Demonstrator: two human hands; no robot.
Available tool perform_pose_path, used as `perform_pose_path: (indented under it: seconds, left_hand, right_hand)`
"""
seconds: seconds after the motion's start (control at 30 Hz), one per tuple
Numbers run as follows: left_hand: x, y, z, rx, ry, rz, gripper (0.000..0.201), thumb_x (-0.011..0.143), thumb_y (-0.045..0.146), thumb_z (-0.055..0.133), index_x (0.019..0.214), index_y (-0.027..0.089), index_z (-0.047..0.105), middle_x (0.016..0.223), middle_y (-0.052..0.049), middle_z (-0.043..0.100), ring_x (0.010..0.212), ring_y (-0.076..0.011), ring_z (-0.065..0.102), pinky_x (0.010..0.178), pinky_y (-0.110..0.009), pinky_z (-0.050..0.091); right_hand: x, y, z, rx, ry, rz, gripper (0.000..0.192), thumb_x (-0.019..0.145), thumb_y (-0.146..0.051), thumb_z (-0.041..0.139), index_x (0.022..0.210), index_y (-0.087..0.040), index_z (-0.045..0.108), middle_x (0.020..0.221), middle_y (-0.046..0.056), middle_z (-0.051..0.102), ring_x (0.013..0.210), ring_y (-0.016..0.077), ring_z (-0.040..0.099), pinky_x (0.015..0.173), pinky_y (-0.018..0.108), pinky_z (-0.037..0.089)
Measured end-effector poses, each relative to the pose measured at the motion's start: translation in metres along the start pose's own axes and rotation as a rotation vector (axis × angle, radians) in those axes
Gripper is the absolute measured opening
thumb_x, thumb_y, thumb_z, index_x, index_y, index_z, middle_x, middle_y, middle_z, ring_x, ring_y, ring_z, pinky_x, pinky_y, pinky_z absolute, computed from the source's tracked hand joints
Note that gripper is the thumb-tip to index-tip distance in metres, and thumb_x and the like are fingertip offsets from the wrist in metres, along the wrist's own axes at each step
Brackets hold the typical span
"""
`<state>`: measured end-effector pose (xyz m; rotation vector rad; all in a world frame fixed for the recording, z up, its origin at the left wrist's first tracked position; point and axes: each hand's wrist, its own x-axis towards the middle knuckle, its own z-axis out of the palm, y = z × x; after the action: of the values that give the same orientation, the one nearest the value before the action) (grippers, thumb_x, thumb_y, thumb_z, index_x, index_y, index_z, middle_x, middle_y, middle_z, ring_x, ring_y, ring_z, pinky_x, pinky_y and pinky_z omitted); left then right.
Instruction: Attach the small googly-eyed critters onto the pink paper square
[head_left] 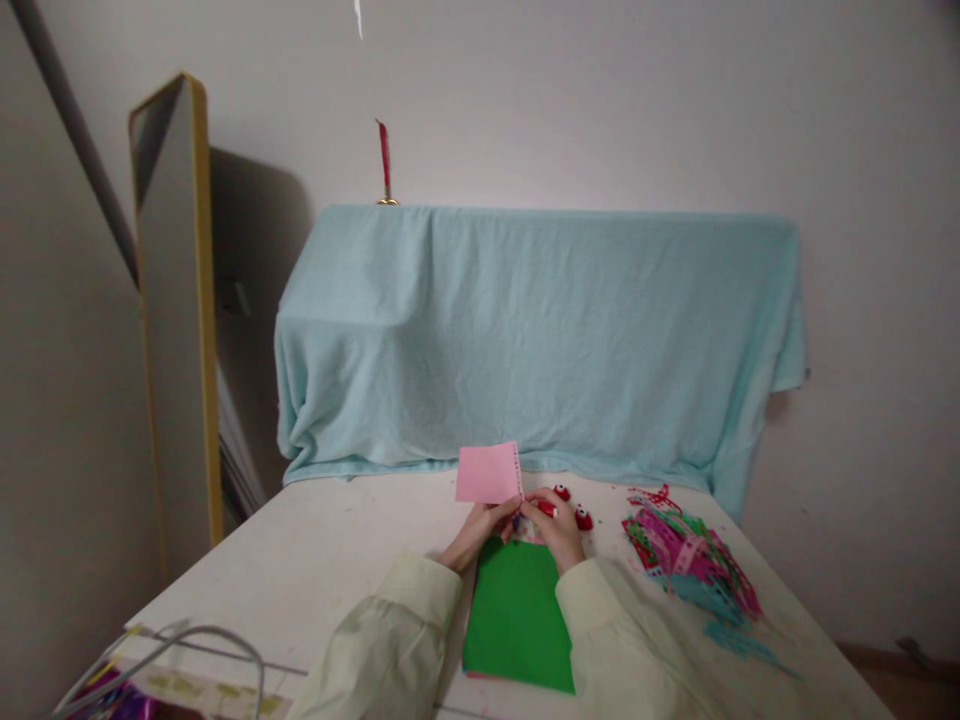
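Note:
A sheet of pink paper (487, 474), with a row of small punched holes along its right edge, stands raised above the table. My left hand (477, 532) is closed on its lower edge near the right corner. At that same corner my right hand (553, 532) pinches with its fingertips. Something red shows by the right hand's fingers; whether it is held cannot be made out. Two small red objects with eye-like white spots, one a red object (583, 518), lie just beyond that hand. Below both hands rests a stack of green paper (519, 615).
A heap of punched paper strips (690, 555) in pink, green, red and blue lies on the white table (360, 540) at right. A light blue cloth (540, 340) hangs behind the table. A mirror (176, 300) stands left; a grey curved handle (225, 632) shows at lower left.

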<state>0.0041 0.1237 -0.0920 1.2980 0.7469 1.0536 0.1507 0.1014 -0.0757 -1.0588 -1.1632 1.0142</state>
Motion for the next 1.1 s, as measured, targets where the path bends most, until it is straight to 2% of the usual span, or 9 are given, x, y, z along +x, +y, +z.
perform_pose_path:
  seconds: [0.13,0.27,0.47,0.77,0.93,1.1]
  left_hand:
    - [0.001,-0.003,-0.001,0.015,0.006,0.021,0.044,0.079,0.054,0.056,0.06,0.013,0.053,0.043,0.0,0.046,0.039,-0.0092,0.04,0.045,-0.024,0.026]
    - [0.003,-0.005,-0.003,0.046,0.007,0.002,0.048,0.077,0.056,0.056,0.056,0.014,0.051,0.041,0.001,0.045,0.038,-0.0086,0.038,0.045,-0.024,0.025]
    - [0.002,-0.005,-0.002,0.059,0.025,0.012,0.048,0.077,0.057,0.056,0.056,0.014,0.052,0.041,0.0,0.046,0.038,-0.009,0.039,0.046,-0.025,0.026]
    - [0.001,-0.001,-0.004,0.118,-0.006,0.01,0.052,0.077,0.058,0.054,0.049,0.015,0.049,0.039,-0.001,0.044,0.038,-0.0092,0.038,0.046,-0.025,0.027]
    - [0.001,0.001,-0.005,0.122,-0.003,0.012,0.052,0.076,0.058,0.056,0.05,0.014,0.05,0.04,-0.001,0.045,0.038,-0.0092,0.039,0.046,-0.025,0.028]
    - [0.002,-0.003,-0.006,0.122,0.003,0.03,0.05,0.077,0.056,0.056,0.051,0.014,0.05,0.039,0.0,0.045,0.038,-0.0087,0.038,0.045,-0.025,0.027]
  right_hand:
    - [0.0,0.001,0.0,0.011,-0.005,0.008,0.034,0.059,-0.047,0.073,0.076,-0.019,0.065,0.062,0.001,0.061,0.055,0.0164,0.053,0.047,0.025,0.038]
    - [0.004,0.009,0.0,0.008,-0.023,-0.061,0.034,0.06,-0.048,0.072,0.075,-0.018,0.064,0.07,0.003,0.063,0.064,0.0176,0.056,0.053,0.025,0.041]
    - [0.006,0.019,-0.001,0.016,-0.048,-0.018,0.039,0.061,-0.052,0.071,0.079,-0.018,0.061,0.064,-0.001,0.059,0.046,0.0108,0.044,0.042,0.022,0.031]
    - [0.005,0.022,0.001,0.02,-0.029,0.013,0.037,0.06,-0.051,0.072,0.073,-0.019,0.059,0.05,-0.004,0.05,0.041,0.0094,0.039,0.038,0.022,0.028]
    - [0.006,0.027,0.0,0.042,-0.071,0.034,0.034,0.064,-0.048,0.071,0.074,-0.019,0.056,0.049,-0.006,0.045,0.039,0.0079,0.036,0.036,0.02,0.027]
    - [0.007,0.027,0.0,0.018,-0.065,0.031,0.032,0.066,-0.046,0.07,0.075,-0.019,0.056,0.051,-0.005,0.047,0.04,0.008,0.037,0.037,0.02,0.028]
